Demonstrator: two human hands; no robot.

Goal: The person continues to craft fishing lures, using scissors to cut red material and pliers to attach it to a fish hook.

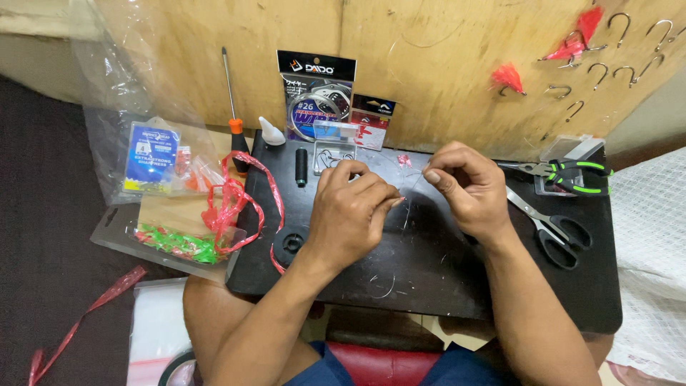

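Note:
Over a black board (443, 271) on my lap, my left hand (354, 211) pinches something small and reddish at its fingertips, with a thin clear line running from it. My right hand (468, 187) is closed on the other end of that line; what else it holds is too small to tell. A bit of red fluff (404, 160) lies on the board just beyond the fingers. A black thread spool (301, 166) and a small clear box of hooks (333, 155) sit behind my left hand.
Scissors (554, 230) and green-handled pliers (572, 174) lie at the right. Red ribbon (239, 200), green shreds (179, 245), packets and a screwdriver (232, 118) sit left. Hooks with red tufts (572, 48) hang on the plywood wall (443, 64). A wire packet (314, 96) leans at the back.

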